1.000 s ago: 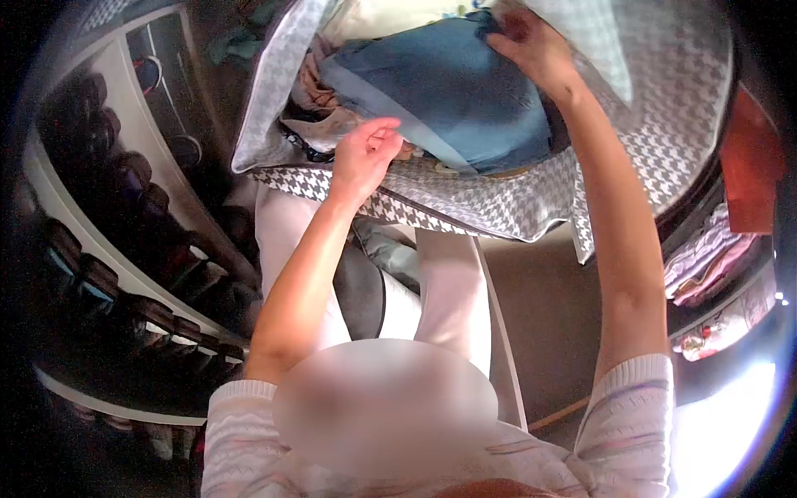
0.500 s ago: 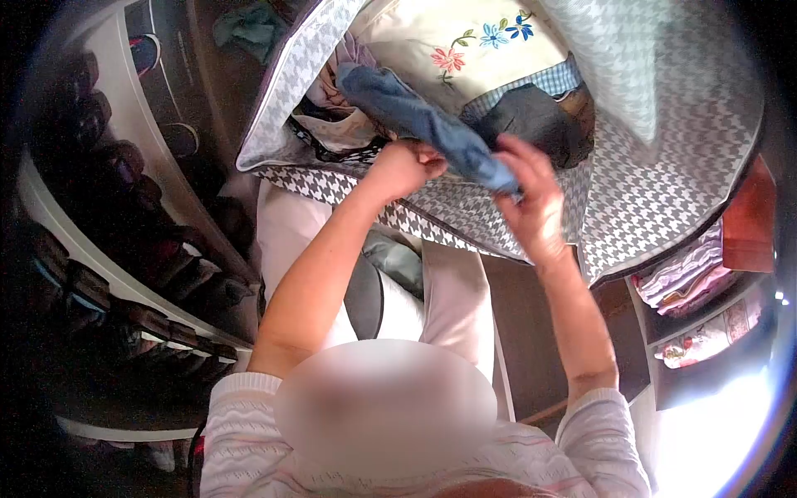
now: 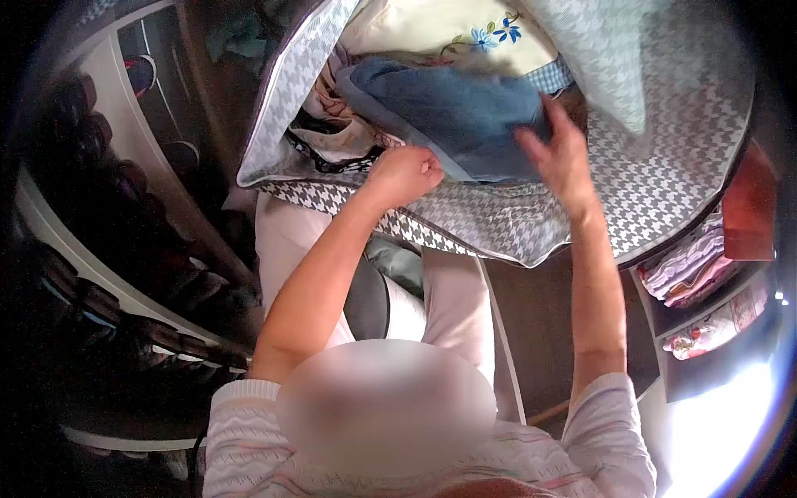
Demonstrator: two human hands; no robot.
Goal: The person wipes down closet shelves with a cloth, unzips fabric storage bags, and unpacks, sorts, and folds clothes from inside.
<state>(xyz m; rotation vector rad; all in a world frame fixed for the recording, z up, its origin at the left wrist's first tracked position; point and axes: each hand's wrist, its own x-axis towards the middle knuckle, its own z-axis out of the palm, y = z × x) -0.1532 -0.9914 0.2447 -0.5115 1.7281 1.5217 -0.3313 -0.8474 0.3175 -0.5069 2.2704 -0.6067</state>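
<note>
A houndstooth fabric bag (image 3: 664,187) lies open across my knees and beyond. Folded blue cloth (image 3: 448,108) rests inside it, over cream fabric (image 3: 398,29) with embroidered flowers. Curled at the bag's near edge, my left hand (image 3: 405,176) is closed beside the blue cloth's lower left side; whatever it may pinch is too small to name. My right hand (image 3: 558,153) has its fingers apart at the right end of the blue cloth and grips nothing. Beige and black patterned clothes (image 3: 332,141) are bunched at the bag's left.
Racks of dark shoes (image 3: 124,324) stand along the left. On the right are shelves with folded pink and lilac clothes (image 3: 685,270) and a red-brown box (image 3: 750,203). A bright light patch shows at the lower right.
The blue cloth was gathered into a narrow strip half a second ago and now lies spread over the dark cloth and part of the embroidery. My right hand has moved up and right, off the cloth.
</note>
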